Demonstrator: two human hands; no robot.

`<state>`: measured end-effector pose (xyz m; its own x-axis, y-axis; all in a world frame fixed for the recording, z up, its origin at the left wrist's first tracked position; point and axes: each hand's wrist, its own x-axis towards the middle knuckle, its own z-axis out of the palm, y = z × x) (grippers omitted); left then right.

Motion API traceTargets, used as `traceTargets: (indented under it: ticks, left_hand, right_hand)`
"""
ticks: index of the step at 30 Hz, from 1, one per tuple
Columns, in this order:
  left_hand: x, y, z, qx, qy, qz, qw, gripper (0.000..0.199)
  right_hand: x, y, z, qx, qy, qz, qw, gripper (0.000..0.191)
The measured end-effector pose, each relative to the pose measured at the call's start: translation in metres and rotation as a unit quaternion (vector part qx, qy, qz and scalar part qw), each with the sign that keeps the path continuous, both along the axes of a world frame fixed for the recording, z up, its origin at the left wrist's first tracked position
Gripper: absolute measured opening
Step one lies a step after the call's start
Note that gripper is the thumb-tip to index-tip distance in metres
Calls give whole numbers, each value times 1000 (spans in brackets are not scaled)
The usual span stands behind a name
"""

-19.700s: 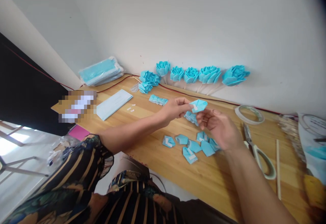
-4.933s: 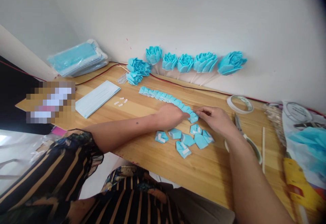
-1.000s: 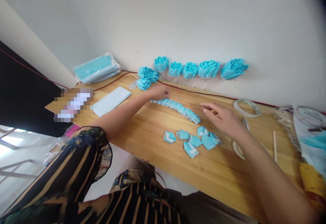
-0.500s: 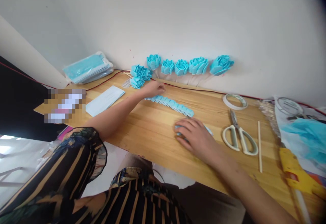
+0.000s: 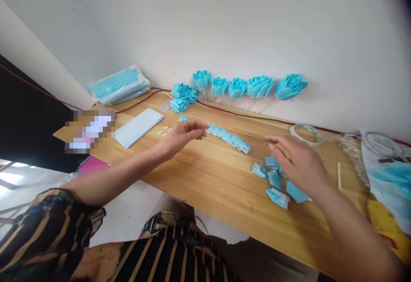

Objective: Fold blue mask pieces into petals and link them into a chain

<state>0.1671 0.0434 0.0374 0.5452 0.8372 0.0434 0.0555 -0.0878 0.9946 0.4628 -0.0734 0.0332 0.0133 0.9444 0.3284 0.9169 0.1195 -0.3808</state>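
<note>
A row of overlapping folded blue pieces (image 5: 228, 137) lies across the wooden table. My left hand (image 5: 184, 135) hovers by the row's left part, fingers bent and thumb near the fingertips; whether anything small is between them cannot be made out. Loose folded blue pieces (image 5: 275, 180) lie scattered on the right, several of them partly under my right hand (image 5: 297, 158). That hand is above them, its thumb and forefinger brought close together, and anything between the tips is too small to tell. Small white bits (image 5: 165, 131) lie left of my left hand.
Blue fabric flowers (image 5: 237, 87) line the wall. A folded light-blue sheet (image 5: 139, 127) and a plastic-wrapped blue stack (image 5: 119, 86) are at left. At right are a tape roll (image 5: 306, 135), a thin stick (image 5: 339, 176), a yellow glue gun (image 5: 385, 226) and blue fabric (image 5: 393, 177).
My left hand has moved down and toward me. My right hand has moved right, off the loose blue pieces now spread on the table. It now hides the scissors. The view has shifted slightly.
</note>
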Motion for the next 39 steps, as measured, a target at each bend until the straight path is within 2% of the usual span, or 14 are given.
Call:
traceTargets:
  ticks: [3, 7, 11, 15, 19, 22, 26, 30, 35, 39]
  left_hand:
    - [-6, -15, -11, -129, -22, -16, 991, 18]
    - [-12, -20, -22, -304, -70, 6, 950, 24]
    - [-18, -19, -23, -378, -109, 54, 918, 31]
    - [-18, -17, -25, -423, -140, 65, 893, 34]
    - [-10, -15, -26, -462, -151, 60, 872, 37]
    - [-1, -14, -25, -487, -161, 48, 857, 44]
    - [10, -14, -26, -505, -194, 52, 840, 58]
    - [23, -15, -32, -509, -236, 54, 826, 60]
    - [45, -10, -32, -493, -253, 30, 832, 41]
    - [65, 10, -20, -460, -254, 41, 850, 30]
  right_hand:
    - [-12, 45, -2, -36, -22, 10, 999, 33]
    - [-28, 99, -13, -91, -49, 45, 994, 31]
    - [-38, 133, -21, -150, -33, 56, 987, 18]
    - [-42, 144, -29, -171, -8, 68, 983, 9]
    - [-45, 138, -25, -187, 34, 79, 979, 11]
    - [-48, 126, -9, -205, 100, 89, 970, 21]
    - [-56, 101, 21, -231, 296, 68, 924, 33]
    - [-65, 65, 37, -220, 374, 46, 900, 40]
    - [-67, 27, 28, -241, 403, 28, 883, 40]
    - [-61, 19, 9, -228, 397, 13, 889, 40]
